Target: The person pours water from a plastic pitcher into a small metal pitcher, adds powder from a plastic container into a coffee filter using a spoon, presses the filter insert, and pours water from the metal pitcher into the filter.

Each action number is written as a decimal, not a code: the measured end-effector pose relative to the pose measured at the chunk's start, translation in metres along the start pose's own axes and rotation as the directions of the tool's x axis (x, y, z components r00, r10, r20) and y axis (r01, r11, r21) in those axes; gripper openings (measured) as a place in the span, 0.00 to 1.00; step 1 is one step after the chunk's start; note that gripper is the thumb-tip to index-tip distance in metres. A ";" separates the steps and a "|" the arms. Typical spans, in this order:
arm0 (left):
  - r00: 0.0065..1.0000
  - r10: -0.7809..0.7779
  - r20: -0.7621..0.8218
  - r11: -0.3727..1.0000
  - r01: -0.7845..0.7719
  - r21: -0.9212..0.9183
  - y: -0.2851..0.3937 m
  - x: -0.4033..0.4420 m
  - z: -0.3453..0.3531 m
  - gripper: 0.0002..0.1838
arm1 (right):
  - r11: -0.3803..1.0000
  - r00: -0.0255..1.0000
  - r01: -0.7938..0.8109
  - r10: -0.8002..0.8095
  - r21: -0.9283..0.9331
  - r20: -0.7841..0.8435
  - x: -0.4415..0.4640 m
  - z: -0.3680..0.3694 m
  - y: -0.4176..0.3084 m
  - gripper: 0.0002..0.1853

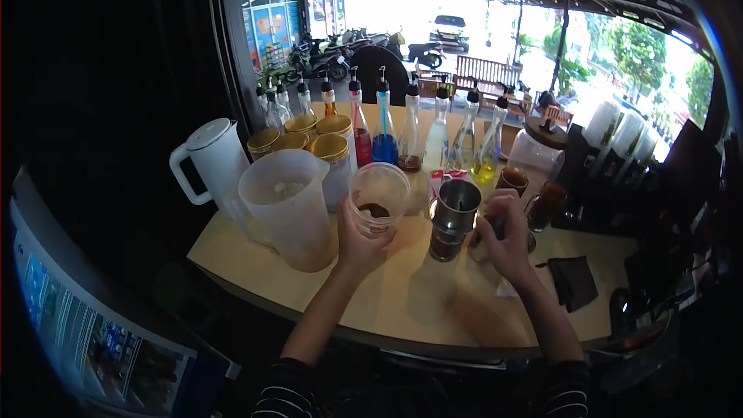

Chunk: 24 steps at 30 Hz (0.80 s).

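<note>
My left hand (362,241) is wrapped around a clear plastic cup (381,186), tilted so its mouth faces me; something dark brown lies in the bottom. To its right a metal cup (459,200) sits on a dark-looking lower vessel (445,241) on the counter. My right hand (507,236) is beside the metal cup, fingers curved and apart, with no held thing visible. Dark shapes behind its fingers are hard to make out. Just beyond that hand stand glasses of brown drink (548,205).
A frosted pitcher (286,213) and a white lidded jug (213,159) stand left on the wooden counter (387,294). Gold-lidded jars (331,147) and several pump-topped syrup bottles (384,135) line the back. A dark cloth (573,282) lies right, below a wooden-lidded jar (536,155).
</note>
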<state>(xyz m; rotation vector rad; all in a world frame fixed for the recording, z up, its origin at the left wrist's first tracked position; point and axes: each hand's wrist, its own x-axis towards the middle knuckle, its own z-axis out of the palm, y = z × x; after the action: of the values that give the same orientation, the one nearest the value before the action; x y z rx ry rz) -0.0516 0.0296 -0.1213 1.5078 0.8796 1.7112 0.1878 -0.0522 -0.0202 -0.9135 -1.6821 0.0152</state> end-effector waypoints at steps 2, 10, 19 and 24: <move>0.990 0.129 0.051 0.965 -0.137 0.225 -0.008 0.002 -0.013 0.53 | 0.995 0.988 0.085 -0.090 0.042 0.123 0.016 0.009 -0.026 0.12; 0.926 0.345 0.151 0.847 -0.377 0.375 -0.014 0.000 -0.013 0.55 | 0.991 0.776 0.123 -0.128 0.050 0.618 0.055 0.068 -0.066 0.05; 0.873 0.464 0.149 0.776 -0.482 0.406 -0.008 -0.010 -0.015 0.56 | 0.887 0.417 0.371 0.107 -0.276 0.903 0.044 0.153 -0.010 0.11; 0.870 0.466 0.162 0.745 -0.484 0.460 -0.006 -0.006 -0.014 0.59 | 0.727 0.385 0.604 0.093 -0.326 0.918 0.039 0.169 -0.005 0.14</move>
<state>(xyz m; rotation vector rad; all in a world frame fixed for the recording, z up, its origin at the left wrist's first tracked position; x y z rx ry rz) -0.0643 0.0265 -0.1307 2.2603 1.0205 1.8885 0.0435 0.0411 -0.0424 -1.1955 -3.0240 -0.3990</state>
